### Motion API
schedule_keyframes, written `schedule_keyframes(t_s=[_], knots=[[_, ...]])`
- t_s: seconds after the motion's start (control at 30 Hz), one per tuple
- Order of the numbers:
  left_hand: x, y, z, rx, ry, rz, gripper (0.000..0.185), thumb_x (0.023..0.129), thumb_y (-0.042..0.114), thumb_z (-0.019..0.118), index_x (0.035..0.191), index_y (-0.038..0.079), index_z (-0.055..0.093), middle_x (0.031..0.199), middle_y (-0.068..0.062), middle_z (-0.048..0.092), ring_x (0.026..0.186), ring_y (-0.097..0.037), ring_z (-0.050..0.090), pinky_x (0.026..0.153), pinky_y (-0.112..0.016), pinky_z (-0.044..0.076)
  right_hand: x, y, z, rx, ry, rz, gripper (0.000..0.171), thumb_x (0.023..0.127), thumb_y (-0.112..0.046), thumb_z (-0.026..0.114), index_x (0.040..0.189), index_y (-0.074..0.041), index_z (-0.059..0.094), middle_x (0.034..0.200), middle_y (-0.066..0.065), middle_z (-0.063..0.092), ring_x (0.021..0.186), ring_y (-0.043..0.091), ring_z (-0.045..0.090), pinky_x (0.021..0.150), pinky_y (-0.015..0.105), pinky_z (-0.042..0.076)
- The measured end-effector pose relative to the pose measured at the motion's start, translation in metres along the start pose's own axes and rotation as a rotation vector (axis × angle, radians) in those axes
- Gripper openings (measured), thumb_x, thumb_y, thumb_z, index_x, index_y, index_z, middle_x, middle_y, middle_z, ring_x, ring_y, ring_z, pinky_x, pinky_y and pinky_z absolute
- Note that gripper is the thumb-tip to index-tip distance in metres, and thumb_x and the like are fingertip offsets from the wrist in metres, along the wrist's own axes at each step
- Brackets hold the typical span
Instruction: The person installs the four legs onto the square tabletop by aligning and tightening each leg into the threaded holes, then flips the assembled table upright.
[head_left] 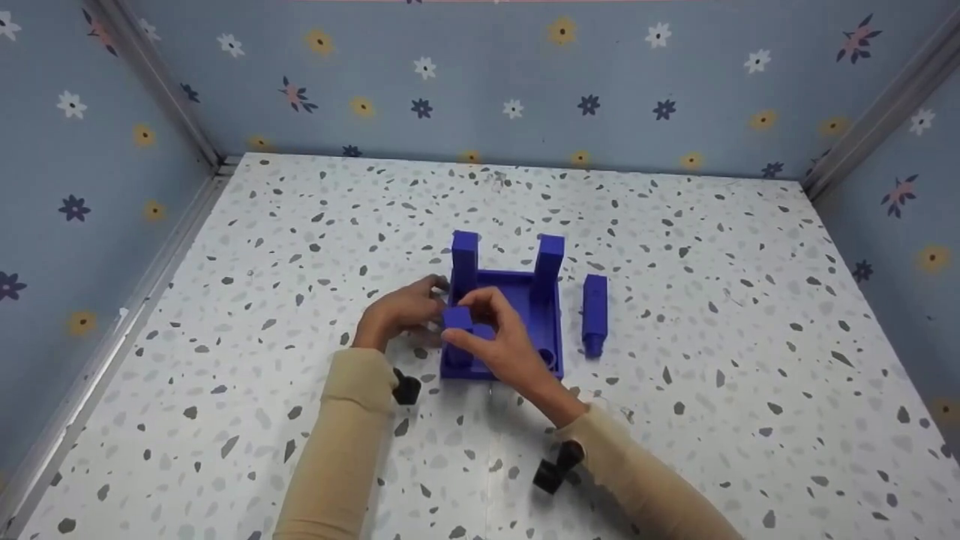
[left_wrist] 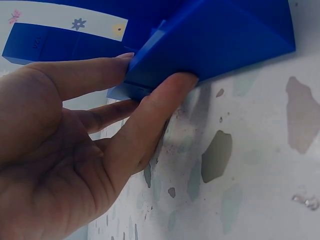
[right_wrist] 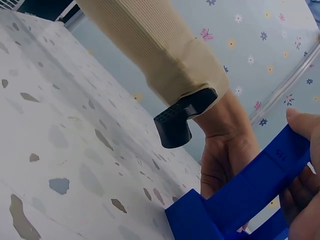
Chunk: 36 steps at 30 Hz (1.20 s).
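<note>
Right hand (head_left: 501, 336) pinches blue leg (head_left: 457, 321) upright over near-left corner of blue base (head_left: 536, 315); left hand (head_left: 401, 309) grips base's left edge, steadying

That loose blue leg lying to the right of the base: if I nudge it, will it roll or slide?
The loose leg looks square-sided and lies flat on the table, so it would probably slide rather than roll. It looks like rigid plastic, likely stiff and light. The smooth table may let it skid.
</note>
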<state>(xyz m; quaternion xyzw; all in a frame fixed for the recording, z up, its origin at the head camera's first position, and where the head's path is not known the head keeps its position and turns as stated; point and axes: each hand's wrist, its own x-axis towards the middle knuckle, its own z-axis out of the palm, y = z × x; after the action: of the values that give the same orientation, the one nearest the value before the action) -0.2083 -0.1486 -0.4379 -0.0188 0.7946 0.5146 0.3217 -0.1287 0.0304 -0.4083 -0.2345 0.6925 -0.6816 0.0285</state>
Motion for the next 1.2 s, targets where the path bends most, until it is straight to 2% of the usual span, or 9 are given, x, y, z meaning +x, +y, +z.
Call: schedule_keyframes(t_s=[0.13,0.3,0.4,0.5,0.7,0.83,0.93,1.07,1.2], knots=[[0.000,-0.001,0.001,-0.022,-0.009,-0.002,0.055,0.082,0.009,0.054,0.133,0.014,0.034,0.113,-0.012,0.052,0.090,-0.023,0.060,0.076,-0.038,0.053,-0.001,-0.001,-0.002,-0.007,-0.014,0.002,0.030,0.089,-0.005,0.059,0.113,0.007,0.048,0.110,0.016,0.052,0.098,0.026,0.049,0.087,0.034,0.043],[0.001,0.000,0.001,-0.030,-0.004,-0.003,0.052,0.085,0.012,0.055,0.133,0.014,0.035,0.117,-0.011,0.052,0.094,-0.023,0.059,0.077,-0.037,0.053,0.001,0.007,-0.006,0.109,-0.074,-0.009,0.027,0.094,0.000,0.046,0.119,0.009,0.050,0.119,0.022,0.051,0.108,0.022,0.049,0.090,0.031,0.041],[0.000,0.001,0.001,-0.032,-0.001,-0.006,0.053,0.084,0.008,0.055,0.133,0.014,0.036,0.120,-0.011,0.050,0.095,-0.023,0.058,0.077,-0.037,0.053,0.003,0.015,-0.008,0.159,-0.120,-0.001,0.028,0.093,-0.002,0.047,0.120,0.006,0.053,0.121,0.020,0.053,0.112,0.021,0.048,0.091,0.032,0.041],[0.000,0.001,0.001,-0.036,-0.006,-0.005,0.056,0.080,0.003,0.056,0.132,0.014,0.036,0.120,-0.012,0.049,0.094,-0.022,0.058,0.077,-0.037,0.053,0.006,0.021,-0.011,0.183,-0.153,0.012,0.030,0.093,-0.010,0.050,0.120,0.003,0.055,0.122,0.015,0.055,0.110,0.021,0.049,0.088,0.035,0.042],[-0.001,0.000,0.001,-0.007,0.002,0.004,0.062,0.076,-0.005,0.054,0.133,0.013,0.036,0.118,-0.013,0.048,0.092,-0.023,0.058,0.075,-0.035,0.053,0.011,0.024,-0.014,0.218,-0.213,0.047,0.034,0.091,-0.018,0.053,0.119,0.001,0.057,0.122,0.013,0.055,0.110,0.022,0.049,0.089,0.036,0.040],[-0.001,0.000,0.000,0.024,0.010,0.011,0.063,0.076,-0.007,0.053,0.133,0.013,0.036,0.122,-0.012,0.047,0.096,-0.024,0.056,0.078,-0.034,0.051,0.013,0.023,-0.015,0.222,-0.248,0.060,0.035,0.091,-0.016,0.052,0.120,0.001,0.056,0.124,0.015,0.054,0.116,0.027,0.047,0.093,0.037,0.039],[-0.001,-0.001,0.000,0.046,0.015,0.018,0.059,0.078,-0.003,0.055,0.132,0.014,0.037,0.123,-0.011,0.048,0.099,-0.025,0.056,0.081,-0.034,0.050,0.014,0.024,-0.015,0.235,-0.270,0.053,0.036,0.091,-0.015,0.052,0.121,0.004,0.055,0.125,0.019,0.052,0.118,0.036,0.044,0.096,0.038,0.039],[-0.001,-0.002,0.000,-0.013,0.001,0.018,0.057,0.080,0.001,0.057,0.132,0.014,0.037,0.127,-0.011,0.047,0.100,-0.026,0.058,0.080,-0.037,0.052,0.014,0.024,-0.016,0.243,-0.288,0.045,0.037,0.091,-0.015,0.055,0.123,0.004,0.053,0.125,0.021,0.051,0.116,0.042,0.043,0.095,0.037,0.041],[-0.001,-0.002,0.000,-0.063,-0.011,0.014,0.054,0.082,0.004,0.057,0.131,0.013,0.036,0.127,-0.011,0.047,0.100,-0.027,0.058,0.077,-0.038,0.054,0.014,0.023,-0.016,0.212,-0.273,0.057,0.036,0.090,-0.012,0.057,0.122,0.003,0.053,0.124,0.021,0.052,0.110,0.030,0.051,0.090,0.032,0.045]])
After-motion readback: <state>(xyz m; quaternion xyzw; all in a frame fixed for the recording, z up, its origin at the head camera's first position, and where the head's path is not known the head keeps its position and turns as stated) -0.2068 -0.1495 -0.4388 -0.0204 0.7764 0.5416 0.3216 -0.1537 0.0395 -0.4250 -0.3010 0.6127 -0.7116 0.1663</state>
